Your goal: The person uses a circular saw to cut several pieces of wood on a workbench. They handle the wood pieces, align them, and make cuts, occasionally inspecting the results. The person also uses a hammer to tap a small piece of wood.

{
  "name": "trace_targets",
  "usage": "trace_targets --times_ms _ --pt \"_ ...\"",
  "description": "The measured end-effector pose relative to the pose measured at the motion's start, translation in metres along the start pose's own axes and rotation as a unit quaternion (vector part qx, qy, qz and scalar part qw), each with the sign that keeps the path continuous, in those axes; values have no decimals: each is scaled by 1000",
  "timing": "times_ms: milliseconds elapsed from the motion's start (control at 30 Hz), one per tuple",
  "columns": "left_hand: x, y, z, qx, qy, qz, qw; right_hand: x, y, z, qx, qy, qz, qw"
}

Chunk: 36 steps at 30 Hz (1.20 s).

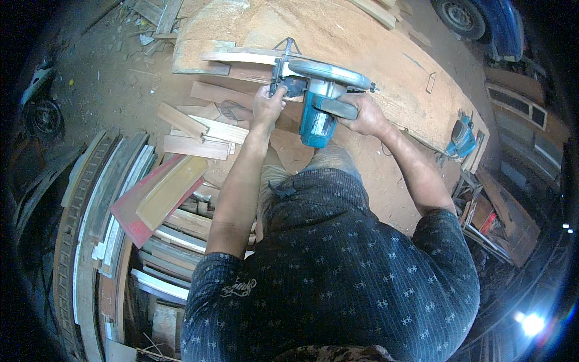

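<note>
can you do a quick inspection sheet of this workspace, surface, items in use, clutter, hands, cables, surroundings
Surface: broad wooden worktop, strewn with sawdust
Job's things: teal saw in hand, at the right end of a pale wood strip
Clutter: loose wood pieces by a foot; stacked boards at left; second teal tool at the worktop's right end
Hands: left hand touches the saw's dark front part; right hand grips its handle
Cables: thin dark line near the worktop's near edge, possibly a cord; cannot tell
Surroundings: blue vehicle at upper right, bright light at lower right
</note>
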<state>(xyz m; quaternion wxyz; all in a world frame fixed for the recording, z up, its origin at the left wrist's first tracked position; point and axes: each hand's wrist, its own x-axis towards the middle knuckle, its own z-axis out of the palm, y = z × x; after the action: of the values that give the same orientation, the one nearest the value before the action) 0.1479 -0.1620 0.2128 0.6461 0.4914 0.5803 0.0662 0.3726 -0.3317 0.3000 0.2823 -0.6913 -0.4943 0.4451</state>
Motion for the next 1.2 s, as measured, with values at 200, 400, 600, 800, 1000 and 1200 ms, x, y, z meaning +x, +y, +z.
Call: trace_targets --times_ms 200,400,600,800,1000,1200 --pt "-5 5 0 -1 7 0 1000 0 -6 -2 -3 -5 11 1000" --pt "-5 7 -1 33 23 -8 999 1 -5 -2 -3 -11 9 1000" --pt "-6 15 -5 59 28 -31 997 2 0 8 0 8 -27 1000" --pt "4 7 -15 31 16 -23 999 7 1 14 -16 24 -64 998" --pt "14 -3 -25 9 -6 -18 1000 14 4 20 -43 22 -61 997" --pt "17 -7 -34 11 6 -25 1000 13 -2 18 -7 13 -63 998"
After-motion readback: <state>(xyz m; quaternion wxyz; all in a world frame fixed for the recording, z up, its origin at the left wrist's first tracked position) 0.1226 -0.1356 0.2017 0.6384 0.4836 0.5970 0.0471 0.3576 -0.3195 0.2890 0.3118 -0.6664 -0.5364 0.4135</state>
